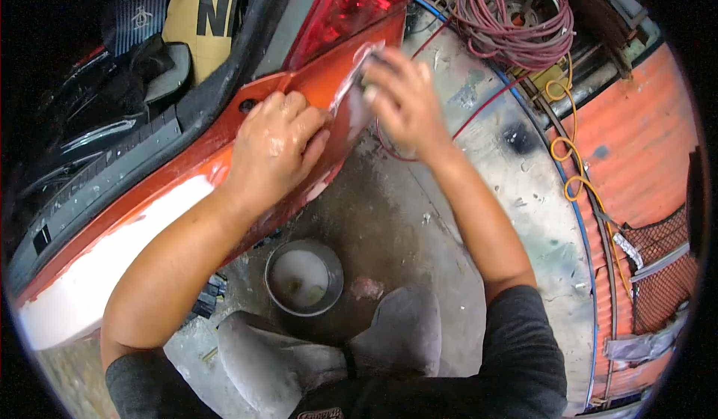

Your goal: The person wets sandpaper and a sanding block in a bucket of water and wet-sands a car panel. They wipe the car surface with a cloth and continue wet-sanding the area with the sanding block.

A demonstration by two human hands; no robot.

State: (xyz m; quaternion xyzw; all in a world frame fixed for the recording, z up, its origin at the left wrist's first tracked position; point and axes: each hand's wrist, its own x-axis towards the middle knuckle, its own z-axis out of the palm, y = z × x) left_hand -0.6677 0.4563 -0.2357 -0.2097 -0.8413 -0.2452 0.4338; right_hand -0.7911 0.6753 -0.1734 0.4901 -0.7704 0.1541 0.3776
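Observation:
My left hand rests wet on the orange car body panel, its fingers curled at the panel's edge; whether it grips anything is hidden. My right hand is at the panel's corner below the red tail light, fingers bent and blurred. Something dark and small seems to be under its fingertips, too unclear to name. Between the hands runs a whitish wet streak on the orange paint. A white patch covers the panel's lower left part.
A bucket of cloudy liquid stands on the floor between my knees. Coiled red hose lies at the upper right, near an orange corrugated sheet. Black trim borders the car opening, with a yellow item beyond.

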